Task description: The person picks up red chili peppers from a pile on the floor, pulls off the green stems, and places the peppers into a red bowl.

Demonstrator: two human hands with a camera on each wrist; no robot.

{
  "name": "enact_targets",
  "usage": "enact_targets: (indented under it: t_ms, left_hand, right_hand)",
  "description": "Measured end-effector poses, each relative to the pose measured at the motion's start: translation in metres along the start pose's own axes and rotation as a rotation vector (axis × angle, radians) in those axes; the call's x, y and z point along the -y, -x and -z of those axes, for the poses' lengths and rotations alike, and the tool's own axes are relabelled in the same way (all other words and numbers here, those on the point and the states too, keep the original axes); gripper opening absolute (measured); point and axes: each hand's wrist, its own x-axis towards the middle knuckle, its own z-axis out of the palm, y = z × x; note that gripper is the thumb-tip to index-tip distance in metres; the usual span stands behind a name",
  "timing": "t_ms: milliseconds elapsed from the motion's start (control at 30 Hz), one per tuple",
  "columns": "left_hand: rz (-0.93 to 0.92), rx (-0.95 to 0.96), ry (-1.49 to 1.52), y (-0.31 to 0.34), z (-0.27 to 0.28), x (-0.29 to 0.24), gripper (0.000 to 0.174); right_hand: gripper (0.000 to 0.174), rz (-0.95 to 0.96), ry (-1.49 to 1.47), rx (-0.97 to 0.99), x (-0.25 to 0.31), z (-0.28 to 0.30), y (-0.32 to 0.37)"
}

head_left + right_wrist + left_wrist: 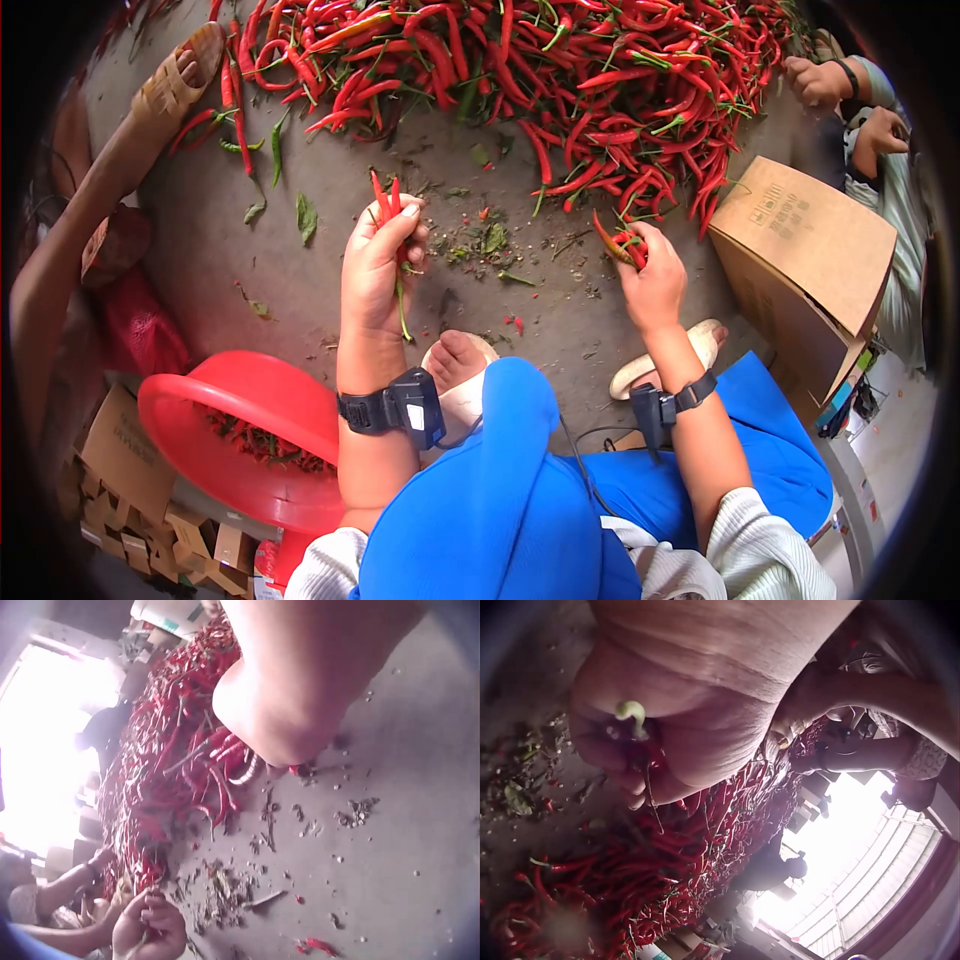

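Observation:
In the head view my left hand [372,265] grips a few red chilies [384,205], tips pointing up past the thumb and a green stem hanging below the fist. The left wrist view has this hand [697,697] from the wrist side, a pale curled stem [632,712] poking out of the palm. My right hand [657,282] holds several red chilies [626,247] between thumb and fingers, at the near edge of a large chili pile [600,90]. In the right wrist view the back of the right hand [277,697] hides most of its chilies.
A red plastic basin [240,390] with chilies inside stands at lower left, near cardboard scraps [180,535]. To the right is a cardboard box [805,235]. Leaves and bits [490,240] litter the floor between my hands. Other people's limbs [150,130] appear at both sides.

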Motion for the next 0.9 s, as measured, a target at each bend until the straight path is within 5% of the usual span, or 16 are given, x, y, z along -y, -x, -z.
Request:
enact_targets:
  t_ms: [333,567,667,767,833,900]
  left_hand:
    - [0.003,-0.007,-0.012,0.001,0.000,-0.001,0.010]
    - [0.017,-0.011,-0.003,0.002,0.000,-0.002,0.012]
    - [0.015,-0.023,0.012,0.002,0.005,-0.001,0.013]
    - [0.014,-0.019,0.002,-0.001,0.005,0.002,0.012]
    - [0.026,-0.020,-0.003,0.000,0.005,0.003,0.011]
    - [0.016,0.002,0.001,0.000,0.002,0.004,0.012]
  right_hand:
    - [0.028,-0.043,-0.251,0.194,-0.022,0.005,-0.007]
    - [0.026,0.083,-0.051,0.348,-0.020,0.019,-0.011]
    - [0.026,-0.093,-0.286,0.451,0.013,0.060,-0.007]
    - [0.018,0.073,-0.337,-0.095,0.036,0.125,-0.013]
    - [0.021,-0.045,-0.249,-0.475,0.014,0.183,-0.011]
    - [0.023,-0.188,0.148,-0.722,-0.036,0.247,-0.009]
